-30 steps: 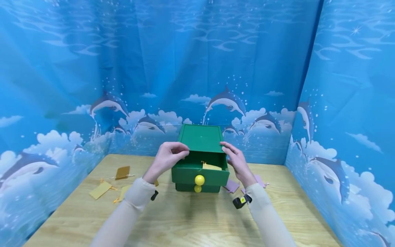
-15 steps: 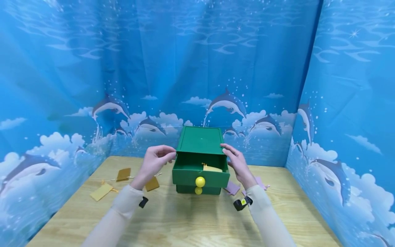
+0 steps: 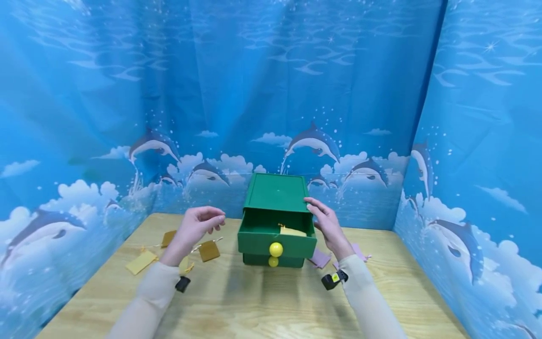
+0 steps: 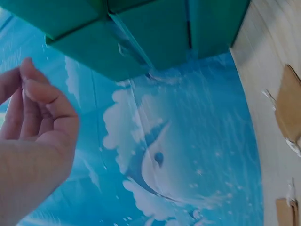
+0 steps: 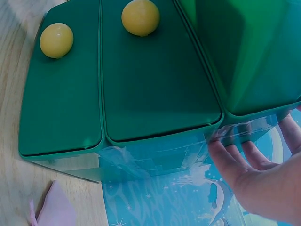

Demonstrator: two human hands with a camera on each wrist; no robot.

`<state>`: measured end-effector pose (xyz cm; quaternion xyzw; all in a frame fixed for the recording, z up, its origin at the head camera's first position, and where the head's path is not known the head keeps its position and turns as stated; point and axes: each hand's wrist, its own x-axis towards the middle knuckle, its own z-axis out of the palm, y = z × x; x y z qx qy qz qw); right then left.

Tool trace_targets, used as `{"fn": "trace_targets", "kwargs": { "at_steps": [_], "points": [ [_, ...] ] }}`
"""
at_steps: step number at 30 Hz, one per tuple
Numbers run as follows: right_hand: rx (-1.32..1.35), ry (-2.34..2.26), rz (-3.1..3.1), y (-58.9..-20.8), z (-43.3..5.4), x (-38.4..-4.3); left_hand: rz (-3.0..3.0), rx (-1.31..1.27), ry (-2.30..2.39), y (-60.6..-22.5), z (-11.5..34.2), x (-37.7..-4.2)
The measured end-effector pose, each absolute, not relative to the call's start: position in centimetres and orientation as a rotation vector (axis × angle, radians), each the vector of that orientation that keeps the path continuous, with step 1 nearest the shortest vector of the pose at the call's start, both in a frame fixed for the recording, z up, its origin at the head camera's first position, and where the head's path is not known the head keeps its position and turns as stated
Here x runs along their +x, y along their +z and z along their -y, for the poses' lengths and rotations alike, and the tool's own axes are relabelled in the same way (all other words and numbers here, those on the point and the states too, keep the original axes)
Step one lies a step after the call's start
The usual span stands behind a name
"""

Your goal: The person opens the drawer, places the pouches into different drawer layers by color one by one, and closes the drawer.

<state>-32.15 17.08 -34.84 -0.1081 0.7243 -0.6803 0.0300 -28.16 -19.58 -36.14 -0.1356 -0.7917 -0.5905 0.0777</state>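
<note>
A green drawer box (image 3: 277, 190) with yellow knobs (image 3: 275, 249) stands near the back of the table. Its top section is open at the front, and a pale yellow pouch (image 3: 292, 231) shows inside on the right. My left hand (image 3: 192, 230) is in the air left of the box, apart from it. Its fingers are loosely curled and hold nothing visible; the left wrist view shows thumb and forefinger tips together. My right hand (image 3: 328, 226) rests against the box's right side near the top. In the right wrist view its fingertips (image 5: 218, 150) touch the side wall.
Brown pouches (image 3: 209, 251) and yellow pouches (image 3: 141, 262) lie on the wooden table (image 3: 271, 306) at left, partly behind my left arm. Purple pouches (image 3: 320, 258) lie right of the box. A blue dolphin-print curtain (image 3: 254, 94) stands behind and beside the table.
My left hand has moved left and slightly down, from the box's front opening past its corner and away. My right hand stays at the box's right side.
</note>
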Motion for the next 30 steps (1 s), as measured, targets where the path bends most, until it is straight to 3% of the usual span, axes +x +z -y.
{"fn": "trace_targets", "kwargs": {
  "at_steps": [18, 30],
  "points": [
    [-0.347, -2.097, -2.234, -34.5, -17.0, -31.9, 2.535, -0.277, -1.766, -40.2, 24.8, -27.7],
    [-0.332, -2.123, -2.229, -36.7, -17.5, -34.5, 2.681, -0.440, -1.733, -42.1, 28.6, -28.0]
  ]
}}
